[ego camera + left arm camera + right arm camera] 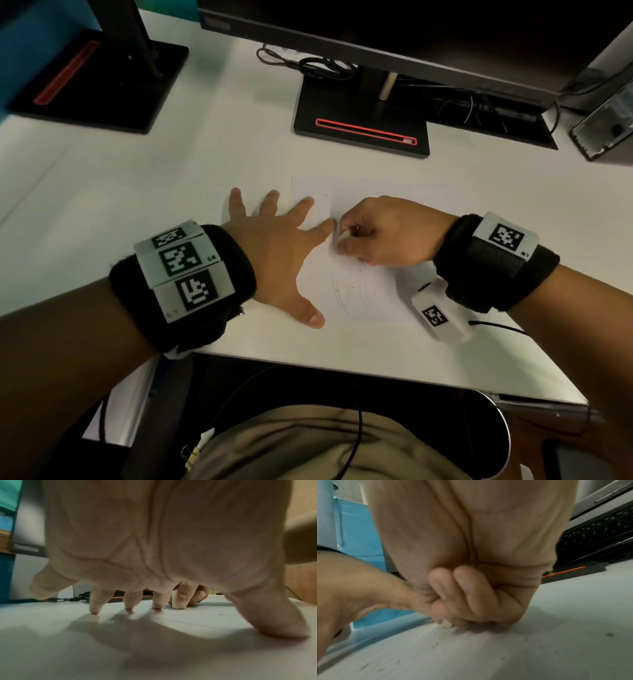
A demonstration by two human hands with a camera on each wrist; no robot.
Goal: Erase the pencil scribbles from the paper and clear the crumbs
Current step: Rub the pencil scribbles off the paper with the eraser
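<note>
White desk (137, 178), seen from above, with a white sheet of paper (387, 294) lying near its front edge, in front of the person. The left hand (274, 253) is spread flat with straight fingers (94, 601); forefinger and thumb press on the sheet's left side and the other fingertips rest on the desk just beyond its left edge. The right hand (387, 233) is curled, pinching a small pale eraser (176, 601) whose lower end touches the sheet near the left forefinger.

The erasing step appears to be under way. Faint looping pencil scribbles (352, 294) remain on the part of the sheet nearer the front edge, and small dark crumbs (435, 645) are scattered over the paper around the eraser. The next move seemingly calls for rubbing toward those remaining loops while the left hand keeps the thin sheet from sliding or creasing; the crumbs are not yet cleared.

Along the far edge stands a dark monitor on a black base with a red slot (363, 133), and a tangle of black cables (308, 65) lies behind it. A second black monitor base (102, 82) sits at the far left corner. A black keyboard (594, 536) shows in the right wrist view, propped at an angle off to the right. The room is dim, with a blue partition (359, 534) on the left.
</note>
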